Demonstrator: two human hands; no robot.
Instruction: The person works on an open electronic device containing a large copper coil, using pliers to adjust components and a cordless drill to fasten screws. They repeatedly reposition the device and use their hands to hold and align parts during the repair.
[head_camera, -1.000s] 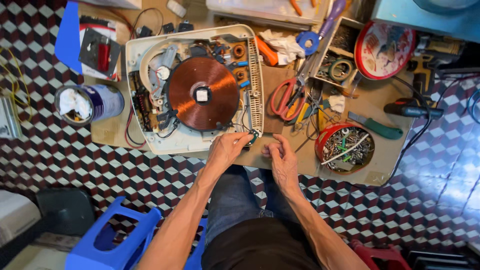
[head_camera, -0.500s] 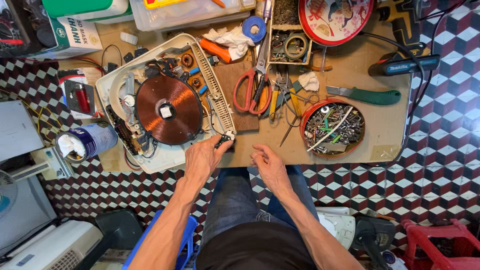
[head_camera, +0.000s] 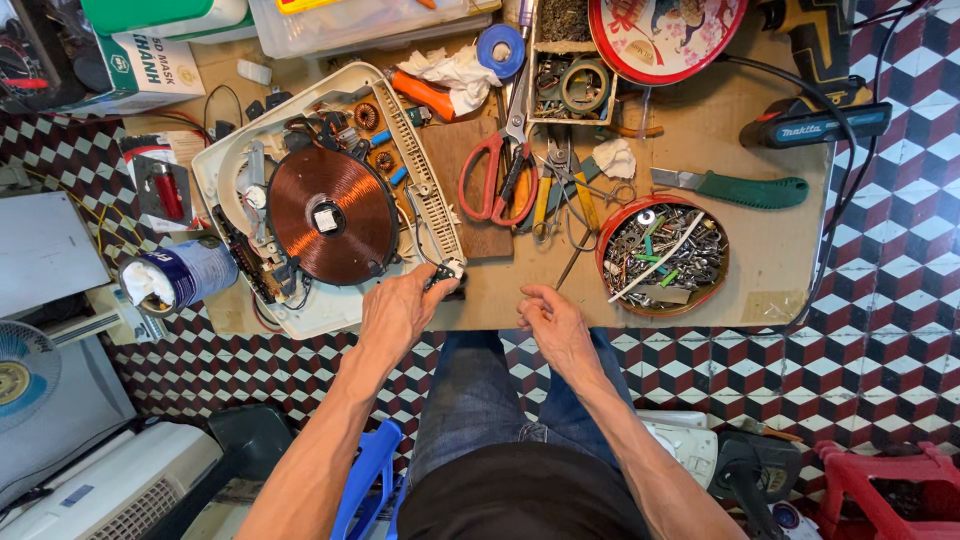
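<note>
Head cam, looking straight down: the opened induction cooker (head_camera: 300, 200) sits at the left end of the low wooden table (head_camera: 760, 270), copper coil (head_camera: 333, 215) facing up. Its long axis runs on a diagonal, from the top-left down toward the near edge. The left hand (head_camera: 395, 310) is pinched on a small black part (head_camera: 445, 275) at the cooker's near-right corner. The right hand (head_camera: 550, 320) rests at the table edge just beside it, fingers loosely curled, holding nothing. Red-handled scissors (head_camera: 495, 185) and a red tin of screws (head_camera: 662, 255) lie further right.
</note>
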